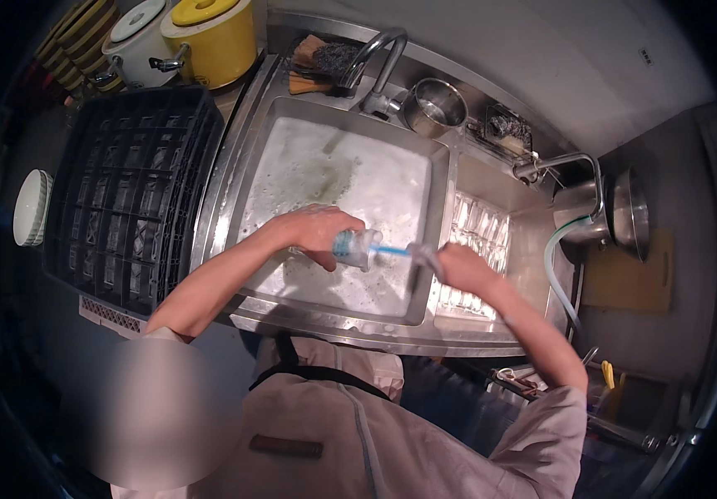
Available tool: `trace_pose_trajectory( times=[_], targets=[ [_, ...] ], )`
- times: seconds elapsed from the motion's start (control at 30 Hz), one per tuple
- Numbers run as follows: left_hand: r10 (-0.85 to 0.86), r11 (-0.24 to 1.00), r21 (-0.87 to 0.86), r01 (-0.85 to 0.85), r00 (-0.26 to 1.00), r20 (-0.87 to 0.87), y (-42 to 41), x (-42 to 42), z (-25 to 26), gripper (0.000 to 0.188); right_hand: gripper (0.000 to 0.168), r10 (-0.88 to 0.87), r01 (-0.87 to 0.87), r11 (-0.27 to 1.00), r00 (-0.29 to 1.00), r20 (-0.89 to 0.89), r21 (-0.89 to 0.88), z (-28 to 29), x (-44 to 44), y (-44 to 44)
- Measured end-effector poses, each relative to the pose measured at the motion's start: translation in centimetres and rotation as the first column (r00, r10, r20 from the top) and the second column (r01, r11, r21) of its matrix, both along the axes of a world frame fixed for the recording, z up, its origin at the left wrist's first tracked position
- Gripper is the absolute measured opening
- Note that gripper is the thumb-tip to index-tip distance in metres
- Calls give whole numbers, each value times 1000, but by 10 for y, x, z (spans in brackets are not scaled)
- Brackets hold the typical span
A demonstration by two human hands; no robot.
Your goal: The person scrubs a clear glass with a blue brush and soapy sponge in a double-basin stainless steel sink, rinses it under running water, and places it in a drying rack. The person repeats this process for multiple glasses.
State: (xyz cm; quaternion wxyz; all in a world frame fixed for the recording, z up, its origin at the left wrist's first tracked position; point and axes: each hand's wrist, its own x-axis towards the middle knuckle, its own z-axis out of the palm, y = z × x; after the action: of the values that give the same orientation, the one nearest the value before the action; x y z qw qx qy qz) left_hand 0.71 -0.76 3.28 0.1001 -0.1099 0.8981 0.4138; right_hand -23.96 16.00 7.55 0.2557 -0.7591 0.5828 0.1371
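My left hand grips a clear, foamy glass tilted on its side above the left sink basin. The glass mouth faces right. My right hand is closed on the handle end of a brush with a blue stem, whose far end reaches into the glass; motion blurs it. Beneath my left hand, the left basin holds sudsy water, and foam hides whatever lies under it. Clear glasses lie in rows in the right basin, partly behind my right hand and forearm.
A steel faucet and a steel pot stand behind the left basin. Another faucet with a hose is at the right. A dark glass rack stands left of the sink. Yellow and white drink dispensers are at the back left.
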Motion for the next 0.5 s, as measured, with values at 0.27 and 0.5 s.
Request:
trace_pose_trajectory(
  times=[0.27, 0.5],
  targets=[
    [51, 987, -154, -49, 999, 15, 3, 1, -16, 57, 32, 54, -96, 978, 973, -225, -183, 54, 4, -13],
    [73, 981, -184, -69, 997, 17, 5, 6, -25, 57, 40, 17, -17, 1000, 994, -104, 3, 30, 34, 26]
  ],
)
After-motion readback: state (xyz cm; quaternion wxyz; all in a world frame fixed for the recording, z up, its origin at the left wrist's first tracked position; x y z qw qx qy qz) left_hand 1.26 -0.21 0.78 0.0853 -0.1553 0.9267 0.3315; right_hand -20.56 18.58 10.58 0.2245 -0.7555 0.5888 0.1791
